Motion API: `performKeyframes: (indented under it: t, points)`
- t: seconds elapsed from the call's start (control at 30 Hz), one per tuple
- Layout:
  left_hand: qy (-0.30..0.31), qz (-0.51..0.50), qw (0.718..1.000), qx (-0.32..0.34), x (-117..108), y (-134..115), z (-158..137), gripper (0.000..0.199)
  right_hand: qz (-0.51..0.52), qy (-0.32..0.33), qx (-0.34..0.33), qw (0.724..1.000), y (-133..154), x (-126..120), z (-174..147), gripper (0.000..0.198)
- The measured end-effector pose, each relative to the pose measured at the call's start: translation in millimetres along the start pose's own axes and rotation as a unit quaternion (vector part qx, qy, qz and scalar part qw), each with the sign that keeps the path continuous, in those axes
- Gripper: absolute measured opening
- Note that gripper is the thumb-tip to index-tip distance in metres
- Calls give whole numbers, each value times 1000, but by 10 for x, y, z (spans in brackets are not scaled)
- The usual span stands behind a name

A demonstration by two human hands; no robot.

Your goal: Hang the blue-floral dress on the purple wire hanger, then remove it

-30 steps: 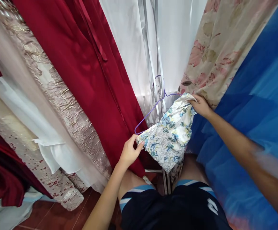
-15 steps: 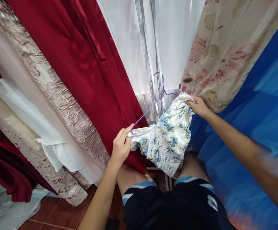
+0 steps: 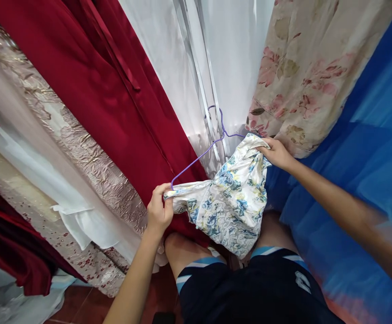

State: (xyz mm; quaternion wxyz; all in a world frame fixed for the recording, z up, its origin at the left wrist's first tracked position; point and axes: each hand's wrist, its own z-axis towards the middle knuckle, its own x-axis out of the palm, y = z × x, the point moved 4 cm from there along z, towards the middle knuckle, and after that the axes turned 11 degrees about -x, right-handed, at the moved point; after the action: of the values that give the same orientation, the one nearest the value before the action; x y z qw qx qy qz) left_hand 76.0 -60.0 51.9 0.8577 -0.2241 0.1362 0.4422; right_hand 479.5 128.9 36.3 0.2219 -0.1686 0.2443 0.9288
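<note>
A long red garment (image 3: 114, 112) hangs ahead of us. Partly before it, we hold the blue-and-white floral garment (image 3: 231, 202) spread, the purple hanger (image 3: 223, 133) along its upper edge. Our left hand (image 3: 159, 210) pinches one corner; our right hand (image 3: 277, 154) grasps the opposite one.

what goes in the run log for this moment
left hand: grips floral garment | right hand: grips its other side | purple hanger: partly covered

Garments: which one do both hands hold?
The blue-flowered white garment, on the purple hanger, between left hand and right hand. The others, such as the red garment and pink-flowered garment, hang ungripped.
</note>
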Motion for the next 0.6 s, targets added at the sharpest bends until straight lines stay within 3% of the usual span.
performKeyframes:
  t: [0.1,0.3,0.43,0.53,0.6]
  points:
    - [3,23,999,-25,-11,-79,14,45,-6,-7,7,1000,54,-25,-27,31]
    - [53,21,996,-69,18,-212,324,22,36,-27,13,999,104,-115,-53,37]
    - [52,44,993,-99,83,-267,709,15,94,53,78,991,96,-139,-116,38]
    - [47,88,992,-78,107,-375,1007,12,154,119,117,974,158,-245,-233,41]
    - [77,104,990,-58,140,-413,1135,16,219,135,144,956,226,-372,-339,44]
